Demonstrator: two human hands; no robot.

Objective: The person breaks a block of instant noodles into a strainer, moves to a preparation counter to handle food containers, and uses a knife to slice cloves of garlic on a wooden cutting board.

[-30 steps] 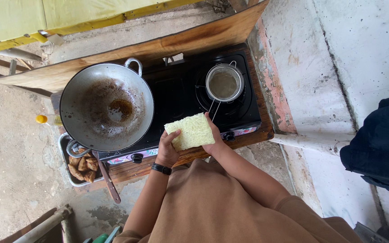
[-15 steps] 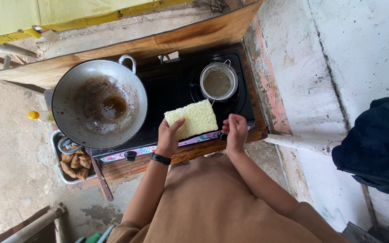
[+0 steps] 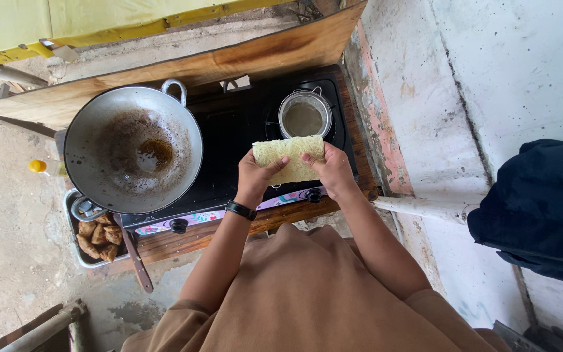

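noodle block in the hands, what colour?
Pale yellow noodle block, held by both hands; only the head view shows it.

Stained white wall (image 3: 509, 72), concrete floor (image 3: 8, 215)

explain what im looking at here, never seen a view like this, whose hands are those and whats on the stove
The camera sits on a person's head and looks straight down, so you see their own arms from above. Their left hand and right hand both grip a pale block of dry noodles over a black two-burner stove. On its left burner sits a big greasy wok; on the right, a small pot of liquid. A tray of fried pieces lies under the wok's edge, and a yellow-capped bottle stands beside it.
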